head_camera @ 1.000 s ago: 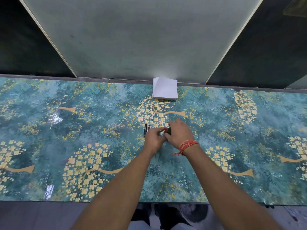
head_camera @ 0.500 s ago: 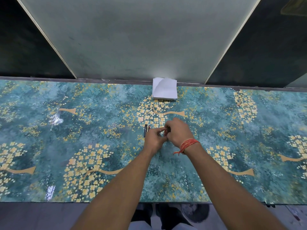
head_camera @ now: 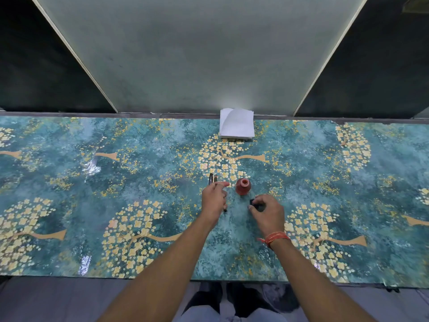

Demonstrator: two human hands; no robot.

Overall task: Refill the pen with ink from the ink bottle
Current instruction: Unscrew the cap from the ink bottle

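Note:
A small red ink bottle [head_camera: 243, 186] stands uncapped on the patterned table [head_camera: 139, 182], its mouth showing. My right hand [head_camera: 267, 212] is just in front and to the right of it, fingertips pinched on the black bottle cap [head_camera: 252, 202] low over the table. To the left of the bottle, my left hand [head_camera: 214, 201] covers two dark pens [head_camera: 212, 178], whose far ends stick out beyond the fingers. Its index finger points toward the bottle and the other fingers are curled. A dark tip [head_camera: 225, 209] shows under its near edge. Any grip on a pen is hidden.
A stack of white tissues [head_camera: 236, 124] lies at the table's far edge against a pale upright panel [head_camera: 185, 54]. The table's near edge [head_camera: 209, 278] runs below my forearms. A red thread band circles my right wrist [head_camera: 275, 238].
Both hands were closed together around the bottle. They have parted: the right hand drew back toward me with the cap, the left shifted left over the pens, and the bottle stands uncovered.

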